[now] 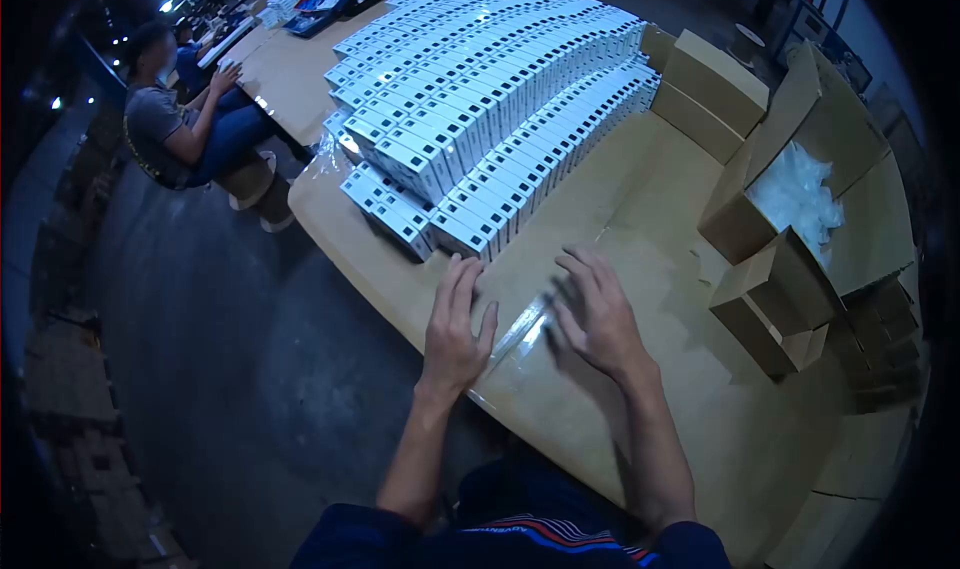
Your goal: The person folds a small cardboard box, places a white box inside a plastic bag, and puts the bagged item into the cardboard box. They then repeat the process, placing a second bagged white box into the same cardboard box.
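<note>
Long rows of small white boxes (pixel 490 79) with dark square marks stand packed and stacked on the brown table (pixel 600 329). My left hand (pixel 459 321) reaches to the near end of the lower row (pixel 480 214), its fingertips right at the front boxes. To the right, my right hand (pixel 600 314) hovers over the table, fingers apart and thumb out, with nothing in it. The left hand's fingers are also stretched out and hold nothing. Between the two hands a strip of shiny clear tape (pixel 525 331) shows on the tabletop.
At the right stands an open carton (pixel 735 204) with crumpled clear plastic bags (pixel 797 197). A smaller open carton (pixel 750 304) sits nearer, and another carton (pixel 712 94) is behind. A person (pixel 175 119) sits across at the far left, near a blue-and-red tray (pixel 330 4).
</note>
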### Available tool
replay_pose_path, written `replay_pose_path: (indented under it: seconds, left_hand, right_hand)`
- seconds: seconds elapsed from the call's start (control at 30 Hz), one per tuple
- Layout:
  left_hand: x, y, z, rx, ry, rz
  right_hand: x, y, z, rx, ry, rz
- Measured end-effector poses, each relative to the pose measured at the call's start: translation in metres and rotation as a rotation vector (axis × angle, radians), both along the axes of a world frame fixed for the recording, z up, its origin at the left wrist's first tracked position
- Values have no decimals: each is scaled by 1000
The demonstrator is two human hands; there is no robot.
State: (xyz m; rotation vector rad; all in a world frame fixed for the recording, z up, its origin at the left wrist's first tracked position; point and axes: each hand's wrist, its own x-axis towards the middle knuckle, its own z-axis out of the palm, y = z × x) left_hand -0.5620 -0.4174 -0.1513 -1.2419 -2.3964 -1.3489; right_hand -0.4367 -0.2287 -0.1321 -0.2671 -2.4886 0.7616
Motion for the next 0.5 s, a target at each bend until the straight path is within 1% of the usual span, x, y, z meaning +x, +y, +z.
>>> replay_pose_path:
  seconds: [0.13,0.27,0.3,0.4,0.5]
  left_hand:
    - [-37,-6,-1,-60,163,-29]
    - [-52,-8,-2,-168,252,-76]
    - [-54,-9,-4,-157,264,-78]
    - [-59,-11,-11,-135,294,-66]
    - [-59,-13,-14,-129,315,-41]
  right_hand:
    - [-59,-12,-6,111,-65,58]
    - [-83,-15,-8,255,-134,68]
    - [-86,-16,-9,279,-150,69]
    - [-88,-18,-11,269,-202,53]
    - [-87,-19,-13,216,-184,57]
